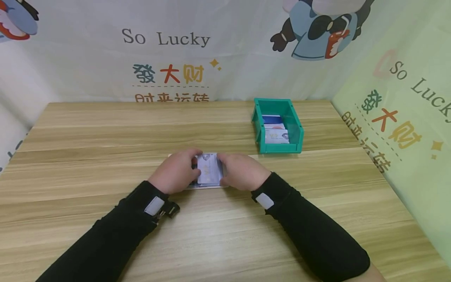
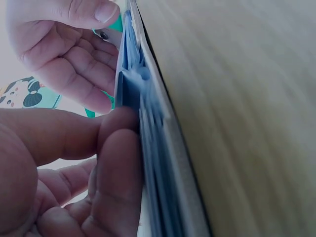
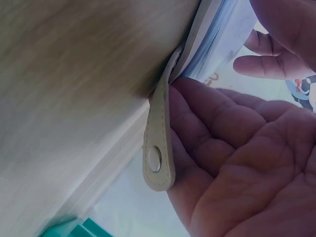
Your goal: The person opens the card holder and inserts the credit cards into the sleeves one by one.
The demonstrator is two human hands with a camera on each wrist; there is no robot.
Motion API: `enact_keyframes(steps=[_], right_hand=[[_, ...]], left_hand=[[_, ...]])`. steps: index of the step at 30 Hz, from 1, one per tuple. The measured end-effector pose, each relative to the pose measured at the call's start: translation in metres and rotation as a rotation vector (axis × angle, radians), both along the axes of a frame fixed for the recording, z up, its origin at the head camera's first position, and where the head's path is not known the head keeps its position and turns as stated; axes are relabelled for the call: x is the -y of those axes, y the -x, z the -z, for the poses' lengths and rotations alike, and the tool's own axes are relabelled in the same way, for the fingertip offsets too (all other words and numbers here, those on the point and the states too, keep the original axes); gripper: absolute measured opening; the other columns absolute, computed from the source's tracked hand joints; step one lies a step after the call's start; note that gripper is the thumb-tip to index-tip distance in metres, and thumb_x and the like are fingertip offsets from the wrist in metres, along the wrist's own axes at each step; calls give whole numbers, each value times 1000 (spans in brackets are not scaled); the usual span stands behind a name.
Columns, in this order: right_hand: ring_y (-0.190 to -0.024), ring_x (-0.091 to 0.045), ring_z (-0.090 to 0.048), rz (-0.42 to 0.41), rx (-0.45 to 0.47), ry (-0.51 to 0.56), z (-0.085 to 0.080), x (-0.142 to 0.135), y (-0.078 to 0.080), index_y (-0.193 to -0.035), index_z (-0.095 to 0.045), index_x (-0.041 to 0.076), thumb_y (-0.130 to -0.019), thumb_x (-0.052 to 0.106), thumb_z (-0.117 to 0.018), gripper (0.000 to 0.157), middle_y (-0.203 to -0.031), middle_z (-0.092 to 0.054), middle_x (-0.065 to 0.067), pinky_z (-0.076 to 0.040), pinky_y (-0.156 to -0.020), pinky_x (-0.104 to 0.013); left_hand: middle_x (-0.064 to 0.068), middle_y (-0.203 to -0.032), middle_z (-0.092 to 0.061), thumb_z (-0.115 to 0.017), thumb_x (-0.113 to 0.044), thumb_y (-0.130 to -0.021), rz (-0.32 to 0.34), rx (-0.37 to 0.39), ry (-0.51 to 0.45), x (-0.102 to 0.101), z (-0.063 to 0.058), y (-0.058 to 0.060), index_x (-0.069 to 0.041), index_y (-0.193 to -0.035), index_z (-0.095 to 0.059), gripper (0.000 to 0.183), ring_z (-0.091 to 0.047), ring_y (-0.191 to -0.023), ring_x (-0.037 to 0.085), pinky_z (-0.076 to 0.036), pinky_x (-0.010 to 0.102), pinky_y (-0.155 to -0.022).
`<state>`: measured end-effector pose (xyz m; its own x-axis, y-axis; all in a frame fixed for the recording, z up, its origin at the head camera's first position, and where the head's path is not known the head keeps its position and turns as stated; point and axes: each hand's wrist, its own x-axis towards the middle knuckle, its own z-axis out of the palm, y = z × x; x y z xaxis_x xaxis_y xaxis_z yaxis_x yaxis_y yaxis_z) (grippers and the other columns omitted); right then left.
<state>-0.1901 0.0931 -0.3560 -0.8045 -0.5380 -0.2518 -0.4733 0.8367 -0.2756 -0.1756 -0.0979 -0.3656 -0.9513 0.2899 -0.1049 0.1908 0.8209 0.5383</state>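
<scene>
A card holder point(image 1: 193, 188) with a beige cover lies near the middle of the table, a pale printed card point(image 1: 208, 169) on its upper face. At its left side, my left hand point(image 1: 176, 170) pinches the stacked sleeves point(image 2: 160, 163) with thumb and finger; in the left wrist view they part in a gap there. My right hand point(image 1: 244, 170) holds the right edge, thumb and fingers around it. The right wrist view shows its fingers point(image 3: 202, 113) against the holder's side, next to a beige strap point(image 3: 159, 133) with a metal snap. The hands hide both side edges from above.
A green open-front bin point(image 1: 280, 148) stands at the back right, with several cards point(image 1: 276, 136) leaning inside it. The wood-grain table point(image 1: 88, 149) reaches back to a printed cloth point(image 1: 232, 51), and another cloth side point(image 1: 398, 117) borders it at right.
</scene>
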Motion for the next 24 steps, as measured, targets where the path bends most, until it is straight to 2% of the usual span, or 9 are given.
enact_keyframes(steps=[7,13,24], right_hand=[[-102,-11,-48,94,34,76,-2,-1,1,-143,-37,8,-86,29,-68,68,-136,-49,-6,-40,-98,-36],[-110,-11,-46,92,58,124,-4,-2,1,-142,-39,8,-88,28,-67,64,-137,-48,-7,-38,-99,-36],[-100,-9,-53,128,133,249,-6,-4,2,-141,-41,8,-89,22,-64,58,-133,-52,-7,-46,-91,-33]], left_hand=[[8,-108,-57,-62,-18,-89,16,3,-19,0,0,-1,-7,-132,-48,47,-51,-84,21,-46,37,-74],[8,-106,-55,-64,-18,-88,21,7,-25,-1,-1,-1,-7,-133,-48,48,-51,-84,22,-45,38,-75],[8,-104,-59,-59,-16,-91,9,-7,-12,-1,-2,-1,-5,-132,-48,44,-52,-85,21,-46,38,-77]])
